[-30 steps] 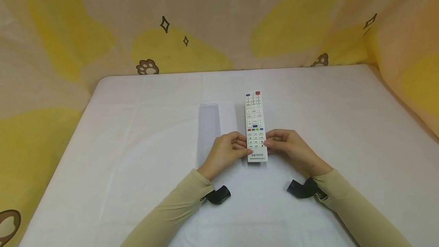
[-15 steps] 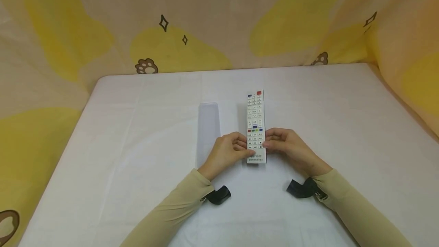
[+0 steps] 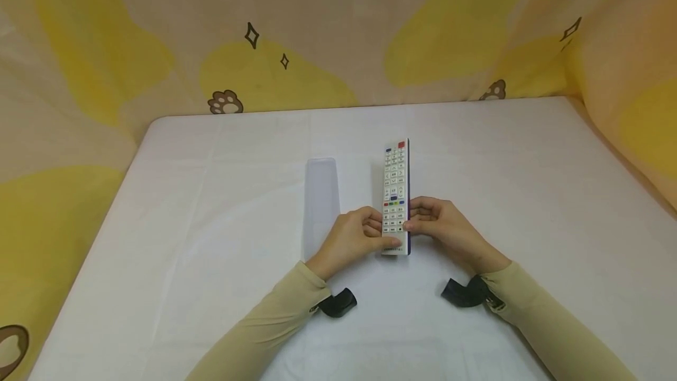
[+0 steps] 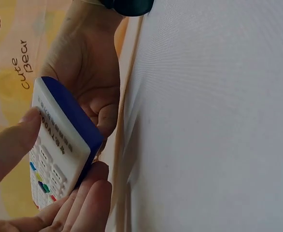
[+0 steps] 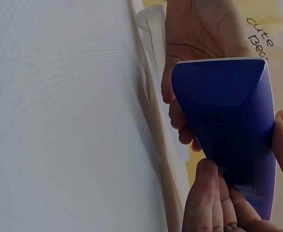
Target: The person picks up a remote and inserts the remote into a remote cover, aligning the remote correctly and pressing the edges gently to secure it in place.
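Note:
A white remote control [image 3: 394,193] with a blue back [image 5: 219,106] is held between both hands above the table, its long side pointing away from the person. My left hand [image 3: 351,234] grips its lower left side, thumb on the button face near the printed end and fingers underneath. On the opposite edge my right hand [image 3: 446,231] pinches it, thumb on the front edge and fingers behind. The left wrist view shows the remote's printed end tilted, with colored buttons [image 4: 42,183]. To the left of the remote lies a long clear plastic sleeve or tray [image 3: 321,193], partly behind the left hand.
A white cloth covers the table [image 3: 211,240]. Behind it hangs a patterned yellow and beige curtain [image 3: 338,34], which also runs along both sides. Black wrist camera mounts [image 3: 338,303] sit at the ends of both sleeves.
The remote has rolled so its right side lifts and the blue edge shows, and it has shifted slightly right. The left thumb has slid further across its face. The clear piece stays put.

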